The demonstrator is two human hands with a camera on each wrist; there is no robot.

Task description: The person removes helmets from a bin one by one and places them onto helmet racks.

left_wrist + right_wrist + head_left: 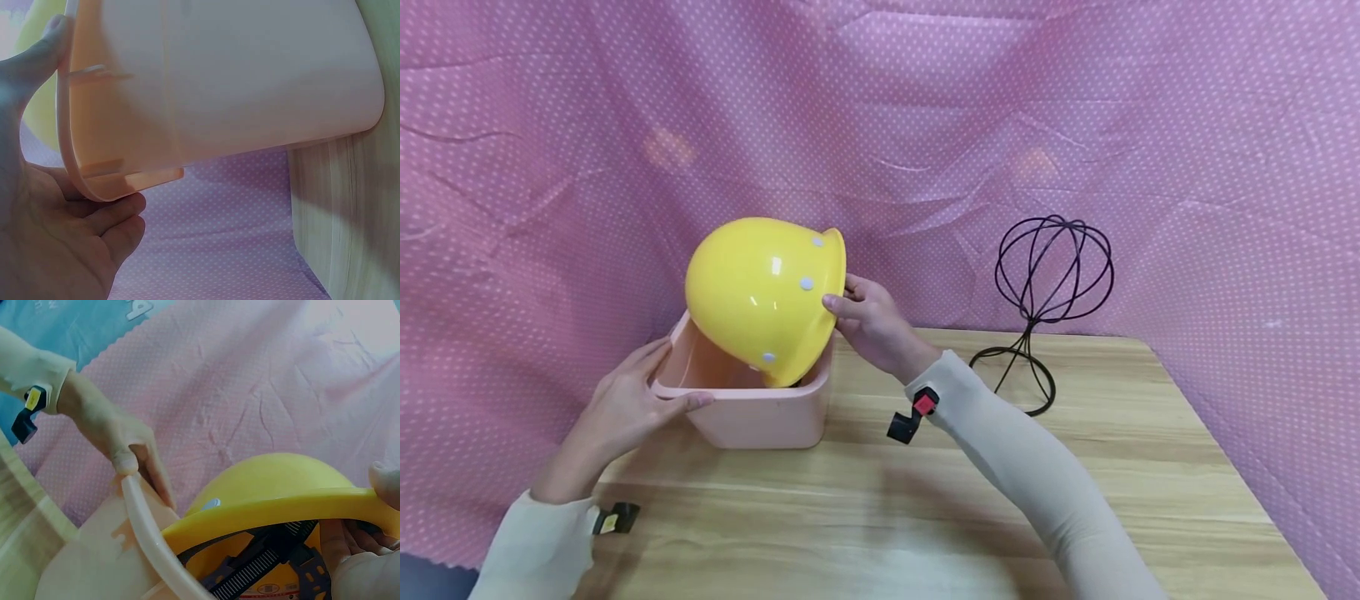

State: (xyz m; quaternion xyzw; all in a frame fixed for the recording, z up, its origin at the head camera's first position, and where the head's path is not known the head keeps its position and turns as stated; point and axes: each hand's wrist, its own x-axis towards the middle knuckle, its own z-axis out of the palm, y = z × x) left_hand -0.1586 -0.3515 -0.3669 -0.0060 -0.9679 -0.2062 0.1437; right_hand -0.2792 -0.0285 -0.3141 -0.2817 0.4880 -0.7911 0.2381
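Note:
A yellow hard hat [752, 287] lies tilted on its side at the mouth of a pale pink plastic bin [760, 421], its lower brim inside the rim. My right hand [876, 321] grips the hat's brim, thumb on the outer shell and fingers tucked inside, as the right wrist view shows. Inside the hat is a black strap harness [269, 562]. My left hand [625, 400] holds the bin's left corner; in the left wrist view its thumb [53, 40] lies over the rim and its fingers [115, 225] curl under the edge.
A black wire stand [1030, 321] with a round cage top rises at the back right of the wooden table [820, 525]. Pink dotted cloth [925, 125] hangs behind and at both sides.

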